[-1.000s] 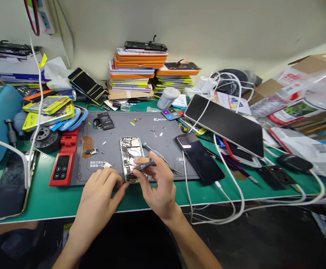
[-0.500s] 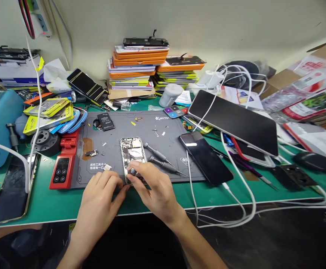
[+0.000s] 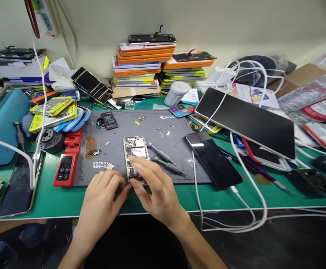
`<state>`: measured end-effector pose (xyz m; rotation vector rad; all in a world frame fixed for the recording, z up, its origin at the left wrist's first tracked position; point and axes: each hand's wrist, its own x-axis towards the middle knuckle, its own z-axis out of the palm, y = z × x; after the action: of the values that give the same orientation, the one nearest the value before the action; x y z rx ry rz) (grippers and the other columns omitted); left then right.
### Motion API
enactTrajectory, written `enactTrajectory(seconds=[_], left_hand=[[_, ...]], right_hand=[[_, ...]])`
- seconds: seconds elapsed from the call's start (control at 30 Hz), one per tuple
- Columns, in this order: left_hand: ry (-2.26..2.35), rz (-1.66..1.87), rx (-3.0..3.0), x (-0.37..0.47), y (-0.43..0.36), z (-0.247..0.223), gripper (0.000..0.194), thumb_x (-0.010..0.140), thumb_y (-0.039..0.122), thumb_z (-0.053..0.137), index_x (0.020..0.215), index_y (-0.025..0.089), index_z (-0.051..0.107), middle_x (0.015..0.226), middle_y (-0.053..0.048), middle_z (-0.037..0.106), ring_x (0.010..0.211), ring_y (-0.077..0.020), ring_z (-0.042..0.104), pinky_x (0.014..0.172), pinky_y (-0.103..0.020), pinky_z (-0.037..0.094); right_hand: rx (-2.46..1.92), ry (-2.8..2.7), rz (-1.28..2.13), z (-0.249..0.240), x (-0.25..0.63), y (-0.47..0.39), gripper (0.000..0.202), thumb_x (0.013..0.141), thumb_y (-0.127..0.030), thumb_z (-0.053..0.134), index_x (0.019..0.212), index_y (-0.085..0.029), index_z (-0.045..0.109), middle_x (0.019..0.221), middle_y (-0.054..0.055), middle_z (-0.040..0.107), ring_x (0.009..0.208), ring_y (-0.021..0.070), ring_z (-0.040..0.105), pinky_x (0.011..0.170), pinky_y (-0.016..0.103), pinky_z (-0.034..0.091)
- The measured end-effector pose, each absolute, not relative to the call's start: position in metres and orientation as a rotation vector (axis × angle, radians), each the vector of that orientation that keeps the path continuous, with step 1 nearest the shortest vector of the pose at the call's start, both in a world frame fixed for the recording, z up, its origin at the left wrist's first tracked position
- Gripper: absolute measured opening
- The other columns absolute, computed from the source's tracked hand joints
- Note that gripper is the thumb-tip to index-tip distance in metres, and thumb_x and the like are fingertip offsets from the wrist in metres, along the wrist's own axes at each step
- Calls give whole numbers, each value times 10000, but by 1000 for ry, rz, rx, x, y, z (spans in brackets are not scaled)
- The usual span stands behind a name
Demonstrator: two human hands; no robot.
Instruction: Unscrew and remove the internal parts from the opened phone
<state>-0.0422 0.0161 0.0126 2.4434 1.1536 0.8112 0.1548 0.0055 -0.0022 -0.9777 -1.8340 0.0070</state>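
Observation:
An opened phone (image 3: 136, 151) lies upright-on on the grey mat (image 3: 157, 129), its inner parts showing. My left hand (image 3: 104, 194) is at its lower left corner, thumb and finger pressed together at the edge; what they grip, if anything, is hidden. Over the phone's lower part is my right hand (image 3: 157, 190), thumb and forefinger apart, near a small round part partly covered by the fingers. Two grey screwdrivers (image 3: 163, 153) lie just right of the phone. A black battery (image 3: 109, 120) and a small component (image 3: 94, 151) lie on the mat to the left.
A red device (image 3: 64, 168) borders the mat at left. A black phone (image 3: 213, 158) with a white cable and a large tablet (image 3: 247, 121) lie at right. Stacked orange boxes (image 3: 144, 58) stand at the back. Another phone (image 3: 20, 186) is at far left.
The camera view has shifted, so the bench items appear farther right. My right thumb and forefinger have opened a little from the small round part. My left hand stays at the phone's corner.

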Motion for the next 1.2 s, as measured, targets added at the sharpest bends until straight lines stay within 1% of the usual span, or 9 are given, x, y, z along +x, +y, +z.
enactTrajectory(seconds=[0.13, 0.3, 0.47, 0.6, 0.73, 0.83, 0.97, 1.03, 1.2], left_hand=[[1164, 806, 2441, -43, 15, 12, 161, 1146, 249, 598, 1004, 233, 524, 1011, 0, 647, 867, -185, 560, 797, -347, 442], [1167, 791, 2442, -44, 16, 11, 152, 1145, 253, 603, 1013, 236, 530, 1036, -2, 654, 893, -192, 565, 822, -354, 442], [1156, 813, 2449, -44, 16, 11, 159, 1149, 260, 595, 1006, 237, 529, 1016, 3, 651, 881, -190, 564, 811, -349, 442], [1164, 816, 2443, -44, 16, 11, 167, 1155, 271, 583, 999, 240, 529, 1025, -1, 662, 887, -194, 579, 822, -350, 447], [1176, 819, 2443, -44, 16, 11, 160, 1154, 264, 579, 1003, 241, 531, 1019, -3, 668, 885, -197, 586, 819, -347, 453], [1185, 814, 2443, -44, 15, 11, 155, 1146, 262, 597, 1006, 242, 535, 1029, -3, 674, 900, -199, 598, 835, -349, 459], [1185, 822, 2440, -43, 15, 12, 170, 1156, 284, 576, 997, 243, 532, 1013, -1, 672, 884, -198, 596, 824, -350, 460], [1190, 815, 2434, -43, 14, 12, 168, 1157, 286, 574, 1000, 243, 532, 1019, -2, 672, 890, -199, 597, 822, -351, 460], [1193, 801, 2424, -44, 15, 10, 164, 1152, 278, 587, 1004, 244, 526, 1027, -1, 668, 909, -199, 594, 836, -355, 464]], right_hand=[[-982, -1781, -11, -8, 156, 2, 775, 983, 30, 470, 1712, -212, 367, 1418, 162, 719, 1336, 248, 717, 1036, 450, 696], [-992, -1776, -50, -5, 155, 1, 774, 1004, 4, 536, 1712, -266, 375, 1325, 128, 771, 1183, 223, 783, 924, 383, 726], [-1015, -1774, -94, -4, 154, 1, 771, 1006, -31, 583, 1717, -222, 353, 1311, 156, 779, 1173, 242, 787, 860, 367, 730], [-1008, -1780, -80, -5, 154, 1, 765, 994, 21, 499, 1711, -209, 361, 1315, 157, 783, 1174, 232, 788, 892, 376, 726], [-1009, -1777, -100, -4, 154, 1, 766, 1003, -4, 561, 1712, -212, 361, 1307, 155, 787, 1178, 237, 786, 926, 393, 722], [-993, -1767, -55, -5, 153, 1, 772, 995, 40, 468, 1721, -185, 336, 1352, 173, 773, 1252, 241, 767, 952, 398, 719], [-1025, -1773, -82, -8, 153, 0, 804, 1006, -9, 559, 1738, -204, 290, 1361, 172, 769, 1234, 254, 773, 923, 410, 731], [-1027, -1777, -54, -10, 153, 0, 796, 1015, -2, 509, 1742, -232, 281, 1393, 154, 761, 1261, 248, 763, 951, 434, 729], [-1026, -1754, -48, -8, 154, 0, 815, 1010, -15, 552, 1750, -196, 261, 1365, 178, 760, 1229, 260, 771, 910, 419, 733]])
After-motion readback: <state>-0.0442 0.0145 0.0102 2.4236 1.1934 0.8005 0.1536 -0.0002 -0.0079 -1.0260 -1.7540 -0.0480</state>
